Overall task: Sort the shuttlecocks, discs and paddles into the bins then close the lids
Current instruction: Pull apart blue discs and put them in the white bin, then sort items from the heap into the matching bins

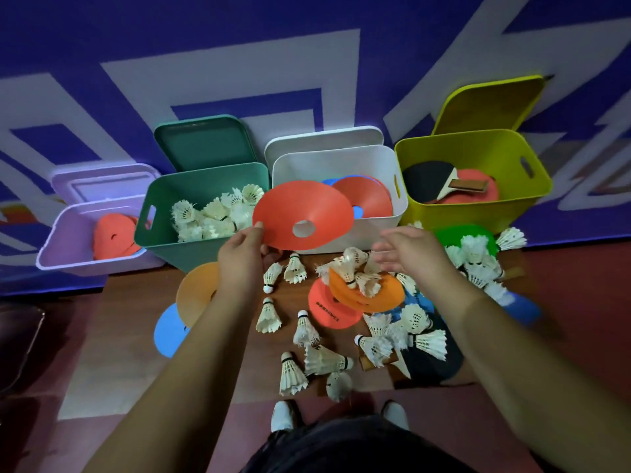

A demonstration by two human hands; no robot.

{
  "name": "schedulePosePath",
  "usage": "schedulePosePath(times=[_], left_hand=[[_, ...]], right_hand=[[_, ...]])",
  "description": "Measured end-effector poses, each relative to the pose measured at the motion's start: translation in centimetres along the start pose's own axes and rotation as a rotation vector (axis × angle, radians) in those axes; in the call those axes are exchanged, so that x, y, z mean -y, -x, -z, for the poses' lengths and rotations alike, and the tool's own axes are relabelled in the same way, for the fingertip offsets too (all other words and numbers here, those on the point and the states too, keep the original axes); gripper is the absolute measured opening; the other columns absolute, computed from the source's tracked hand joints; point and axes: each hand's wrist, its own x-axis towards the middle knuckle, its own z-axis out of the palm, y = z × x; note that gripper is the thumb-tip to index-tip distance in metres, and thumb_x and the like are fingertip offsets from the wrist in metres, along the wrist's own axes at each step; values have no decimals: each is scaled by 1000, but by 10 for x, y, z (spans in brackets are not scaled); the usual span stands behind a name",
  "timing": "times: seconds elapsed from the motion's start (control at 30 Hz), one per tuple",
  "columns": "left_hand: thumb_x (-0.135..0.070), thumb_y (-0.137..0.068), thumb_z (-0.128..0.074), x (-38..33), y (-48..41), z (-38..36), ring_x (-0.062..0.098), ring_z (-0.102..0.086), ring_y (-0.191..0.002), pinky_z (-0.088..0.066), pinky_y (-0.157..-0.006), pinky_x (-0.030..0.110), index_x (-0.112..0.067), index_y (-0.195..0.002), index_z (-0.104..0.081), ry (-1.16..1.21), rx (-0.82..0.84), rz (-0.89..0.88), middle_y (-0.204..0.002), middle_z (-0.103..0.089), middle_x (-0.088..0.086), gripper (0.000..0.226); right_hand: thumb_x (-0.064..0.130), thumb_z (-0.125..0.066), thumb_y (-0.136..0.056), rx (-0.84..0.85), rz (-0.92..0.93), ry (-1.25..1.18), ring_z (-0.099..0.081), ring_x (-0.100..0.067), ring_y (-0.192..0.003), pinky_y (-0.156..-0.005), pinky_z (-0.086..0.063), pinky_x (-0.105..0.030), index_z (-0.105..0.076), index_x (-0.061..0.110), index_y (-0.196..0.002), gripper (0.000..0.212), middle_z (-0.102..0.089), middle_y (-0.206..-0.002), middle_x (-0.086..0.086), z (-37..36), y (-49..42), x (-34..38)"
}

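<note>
A lilac bin [61,240] holds red discs [112,233]; a green bin [191,254] holds shuttlecocks [211,213]. The left hand [240,257] pinches a red disc [300,209] by its rim, raised before the white bin [341,165]. The blurred right hand [409,250] hovers, fingers loosely spread and empty, above loose shuttlecocks [355,268] on the floor [232,336]. Paddles [444,182] lie in the yellow bin [478,155].

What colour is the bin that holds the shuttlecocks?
The bin with the shuttlecocks inside is dark green, like its lid. The head view shows it clearly.
</note>
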Motion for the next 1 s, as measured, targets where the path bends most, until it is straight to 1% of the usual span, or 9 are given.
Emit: schedulePosePath(times=[0.1, 0.17, 0.23, 0.27, 0.37, 0.53, 0.67, 0.87, 1.0], left_hand=[[-24, -106, -63, -7, -8, -24, 17, -68, -72, -61, -79, 31, -1, -108, -67, 75, 88, 30, -69, -65, 1, 23], [-15, -107, -61, -13, -11, -42, 14, -76, -87, -61, -91, 32, 3, -131, -61, 133, 154, 65, -96, -76, 5, 30], [-5, -105, -59, -15, -12, -53, 20, -77, -104, -59, -102, 36, 2, -146, -50, 156, 172, 116, -122, -72, 14, 42], [-3, -104, -58, -13, -13, -55, 23, -77, -108, -58, -104, 38, 1, -148, -48, 142, 178, 129, -127, -70, 16, 45], [-1, -104, -57, -3, -13, -52, 25, -77, -106, -60, -101, 39, -1, -144, -52, 72, 184, 152, -128, -71, 15, 41], [-3, -100, -61, 16, -13, -12, 27, -79, -98, -62, -89, 39, -3, -124, -66, -46, 136, 195, -110, -80, 12, 25], [-7, -105, -55, 28, -16, 36, 21, -68, -74, -55, -69, 33, -5, -110, -67, -95, 70, 238, -93, -71, 12, 14], [-19, -101, -66, 50, -30, 117, 27, -75, -99, -63, -86, 43, -11, -112, -73, -153, -138, 332, -110, -78, 11, 15], [-15, -100, -68, 56, -29, 157, 29, -73, -97, -62, -90, 47, -11, -106, -71, -151, -216, 372, -109, -77, 12, 7]], right_hand=[[15, -54, -103, -40, -11, 46, -76, -21, -74, -66, -61, -35, -72, 13, -113, 20, -80, -94, -11, 12, 6, -6], [16, -53, -101, -58, -7, 64, -75, -22, -76, -72, -62, -40, -73, 15, -110, 23, -81, -91, -7, 20, 7, -8], [18, -53, -101, -67, 2, 61, -74, -23, -77, -72, -61, -40, -74, 16, -110, 22, -80, -92, -8, 26, 8, -10], [18, -54, -101, -69, 8, 61, -74, -23, -76, -70, -61, -39, -73, 16, -110, 22, -80, -93, -8, 28, 7, -10], [19, -54, -101, -75, 19, 74, -73, -21, -75, -68, -60, -36, -74, 17, -109, 22, -80, -92, -7, 27, 6, -9], [16, -50, -100, -33, -24, 135, -70, -19, -72, -67, -57, -36, -74, 16, -107, 25, -80, -87, -4, -2, -2, -13], [15, -51, -101, 49, -35, 173, -65, -17, -65, -57, -53, -30, -72, 12, -108, 23, -79, -91, -9, -43, -7, -18], [15, -50, -101, 186, -43, 305, -67, -17, -65, -58, -52, -32, -73, 16, -104, 23, -80, -89, -6, -108, -13, -29], [18, -55, -103, 238, -38, 394, -68, -16, -65, -60, -54, -32, -73, 16, -104, 18, -79, -88, -4, -145, -15, -35]])
